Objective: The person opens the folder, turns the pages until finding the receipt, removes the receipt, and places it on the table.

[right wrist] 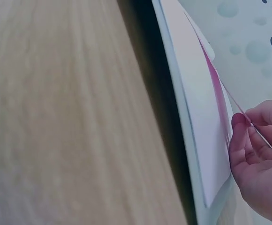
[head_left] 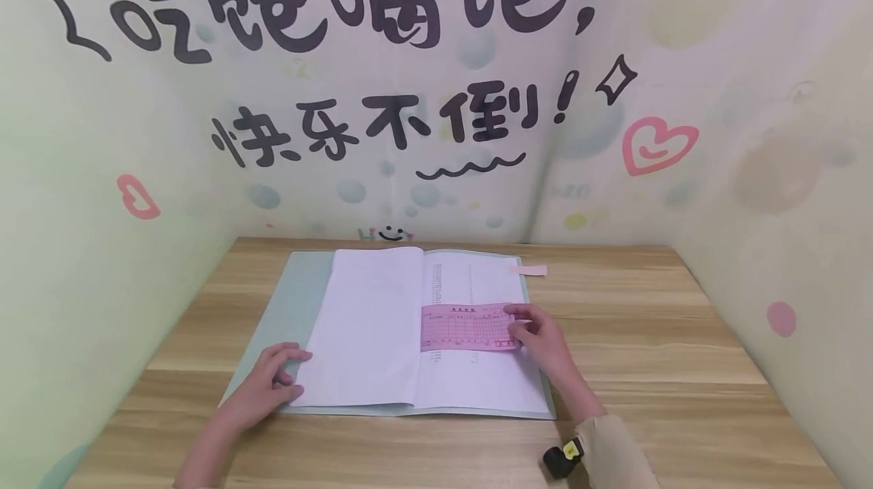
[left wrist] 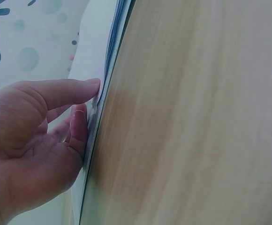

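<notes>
A light blue folder [head_left: 307, 277] lies spread on the table with white sheets inside. The left-hand page [head_left: 371, 322] is blank, and the right-hand page [head_left: 477, 387] carries columns of small print. Across the printed page lies a pink receipt slip [head_left: 467, 328] with a ruled grid. My right hand [head_left: 542, 341] pinches the slip's right edge between thumb and fingers; in the right wrist view that edge is lifted off the page. My left hand [head_left: 262, 383] rests at the left page's outer edge, thumb and fingertips touching the paper.
The folder sits on a wood-grain table [head_left: 627, 322]. A pale pink tab [head_left: 532, 271] sticks out past the folder's upper right edge. Behind the table rises a wall [head_left: 409, 201] with large dark lettering. A black wrist device [head_left: 562, 459] shows by the right sleeve.
</notes>
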A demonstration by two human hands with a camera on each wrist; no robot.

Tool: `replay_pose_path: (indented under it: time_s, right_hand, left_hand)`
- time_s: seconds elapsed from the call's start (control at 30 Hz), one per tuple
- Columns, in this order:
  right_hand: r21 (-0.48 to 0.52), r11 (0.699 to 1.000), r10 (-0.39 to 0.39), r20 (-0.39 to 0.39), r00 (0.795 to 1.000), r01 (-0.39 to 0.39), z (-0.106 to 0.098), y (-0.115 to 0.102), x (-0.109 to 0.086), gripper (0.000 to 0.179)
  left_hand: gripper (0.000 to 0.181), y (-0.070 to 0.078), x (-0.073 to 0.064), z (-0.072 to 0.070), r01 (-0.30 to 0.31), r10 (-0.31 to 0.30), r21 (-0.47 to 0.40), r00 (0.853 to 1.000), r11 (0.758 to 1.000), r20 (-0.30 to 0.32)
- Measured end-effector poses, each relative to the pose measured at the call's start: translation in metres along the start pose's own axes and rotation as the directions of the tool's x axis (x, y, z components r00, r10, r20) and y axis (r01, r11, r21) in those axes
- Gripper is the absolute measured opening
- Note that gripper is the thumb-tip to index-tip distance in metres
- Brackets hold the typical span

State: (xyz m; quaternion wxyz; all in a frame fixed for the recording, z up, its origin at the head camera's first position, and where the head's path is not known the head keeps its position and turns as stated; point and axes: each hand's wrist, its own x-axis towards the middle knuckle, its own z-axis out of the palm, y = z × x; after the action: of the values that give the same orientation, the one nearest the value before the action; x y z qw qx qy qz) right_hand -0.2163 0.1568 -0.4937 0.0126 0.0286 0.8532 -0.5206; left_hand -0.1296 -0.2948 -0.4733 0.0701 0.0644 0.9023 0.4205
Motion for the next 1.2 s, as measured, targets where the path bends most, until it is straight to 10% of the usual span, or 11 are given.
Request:
replay_pose_path:
  time_s: [0.57,1.2]
  right_hand:
    - [0.003,1.0,-0.02,0.019,1.0,0.02,-0.017,0.006,0.001,0.033]
    - [-0.164,0.979,-0.119,0.007,0.993,0.118,-0.092,0.039,-0.002,0.038]
  left_hand:
    - [0.045,-0.001,0.0,0.0,0.009,-0.009,-0.001,1.0,1.0,0.009]
    - [0.045,-0.003,0.002,-0.001,0.005,-0.005,0.004,1.0,1.0,0.0]
